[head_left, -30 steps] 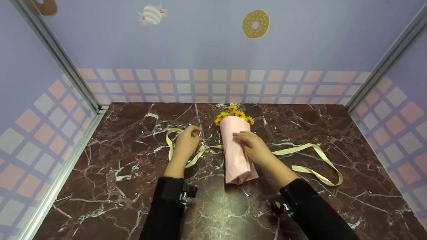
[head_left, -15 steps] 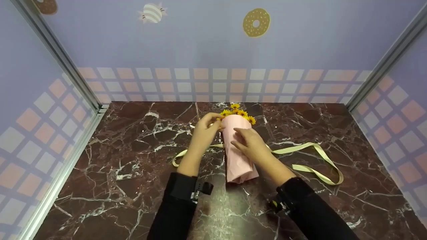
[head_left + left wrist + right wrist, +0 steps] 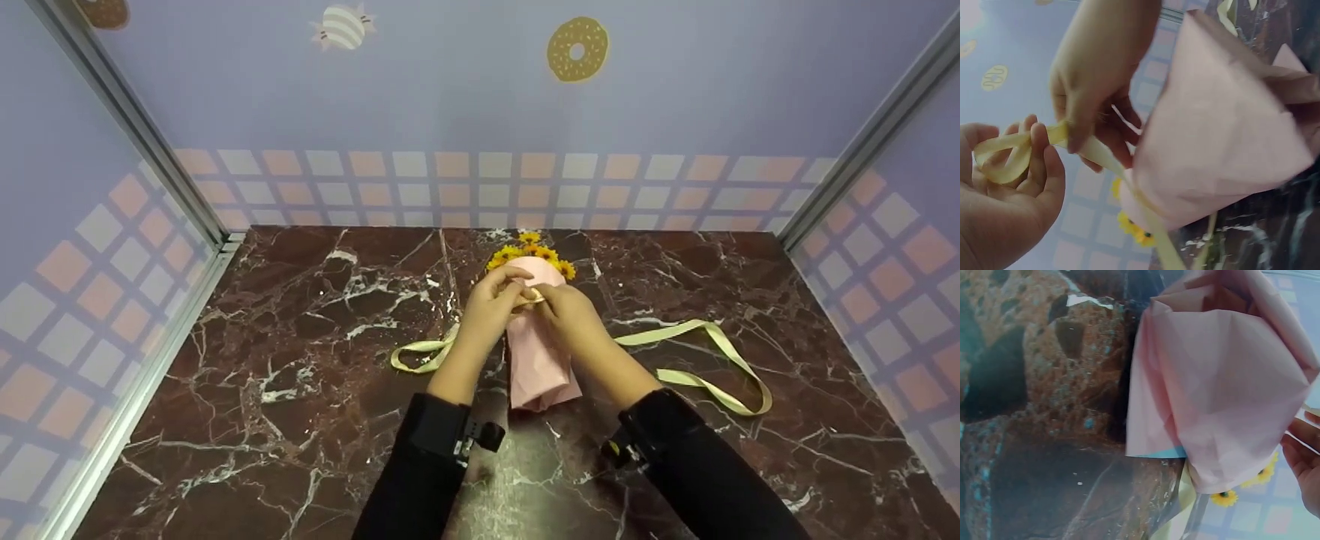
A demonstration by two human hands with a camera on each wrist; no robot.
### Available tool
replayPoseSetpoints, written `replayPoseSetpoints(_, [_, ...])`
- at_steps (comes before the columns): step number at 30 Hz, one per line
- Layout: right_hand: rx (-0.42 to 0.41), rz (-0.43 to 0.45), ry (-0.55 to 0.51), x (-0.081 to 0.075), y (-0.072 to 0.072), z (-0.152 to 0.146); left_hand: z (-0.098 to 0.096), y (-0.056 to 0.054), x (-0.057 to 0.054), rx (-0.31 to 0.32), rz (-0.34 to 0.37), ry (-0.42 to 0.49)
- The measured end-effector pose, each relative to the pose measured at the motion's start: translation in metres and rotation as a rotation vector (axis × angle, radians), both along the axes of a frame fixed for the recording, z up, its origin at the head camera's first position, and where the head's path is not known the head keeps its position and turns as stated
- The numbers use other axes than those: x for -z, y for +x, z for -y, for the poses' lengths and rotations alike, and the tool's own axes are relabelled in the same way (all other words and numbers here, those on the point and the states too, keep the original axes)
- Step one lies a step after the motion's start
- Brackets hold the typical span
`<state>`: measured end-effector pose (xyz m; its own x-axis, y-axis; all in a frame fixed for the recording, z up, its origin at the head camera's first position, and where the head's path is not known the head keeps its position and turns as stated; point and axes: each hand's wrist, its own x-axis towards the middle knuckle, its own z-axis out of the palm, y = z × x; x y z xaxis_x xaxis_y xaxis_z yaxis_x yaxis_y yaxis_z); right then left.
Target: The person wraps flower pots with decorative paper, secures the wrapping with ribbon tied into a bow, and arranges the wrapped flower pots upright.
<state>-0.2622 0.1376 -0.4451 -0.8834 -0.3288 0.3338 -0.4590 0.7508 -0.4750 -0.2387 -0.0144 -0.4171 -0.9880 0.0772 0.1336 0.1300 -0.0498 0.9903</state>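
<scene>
Left hand [image 3: 486, 309] + right hand [image 3: 576, 319] | grip: both pinching ribbon [image 3: 1100, 154] | wrapped bouquet [image 3: 538, 367] beneath

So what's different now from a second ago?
The left hand moved right, over the pink paper, and holds ribbon there. The right hand, which was resting on the paper, now pinches the ribbon too. The right-hand ribbon tail stayed put; the yellow flowers barely shifted.

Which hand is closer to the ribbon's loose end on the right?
Right. The right hand is beyond that ribbon end and to its left; the left hand is even farther left.
</scene>
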Motion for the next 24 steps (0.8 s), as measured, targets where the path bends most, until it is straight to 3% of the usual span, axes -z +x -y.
replayPoseSetpoints(5, [0.034,0.051,-0.052,-0.004,-0.002,-0.002,-0.005,0.003,0.017,-0.195,0.026,0.024])
replayPoseSetpoints(7, [0.040,0.059,-0.067,-0.004,-0.004,-0.002,-0.008,0.006,0.024,-0.237,0.049,0.064])
replayPoseSetpoints(9, [0.051,0.070,-0.088,-0.005,-0.004,-0.003,-0.011,0.009,0.030,-0.270,0.065,0.025])
replayPoseSetpoints(12, [0.067,0.084,-0.104,-0.007,-0.006,-0.005,-0.015,0.013,0.037,-0.301,0.039,-0.182])
replayPoseSetpoints(15, [0.079,0.105,-0.126,-0.008,-0.008,-0.006,-0.020,0.016,0.042,-0.298,-0.062,-0.472])
replayPoseSetpoints(19, [0.090,0.147,-0.150,-0.011,-0.011,-0.007,-0.027,0.021,0.048,-0.230,-0.189,-0.756])
replayPoseSetpoints(21, [0.083,0.191,-0.187,-0.013,-0.011,-0.007,-0.030,0.024,0.050,-0.192,-0.205,-0.878])
replayPoseSetpoints(24, [0.054,0.338,-0.366,-0.017,-0.014,-0.011,-0.034,0.027,0.054,-0.145,-0.214,-1.012])
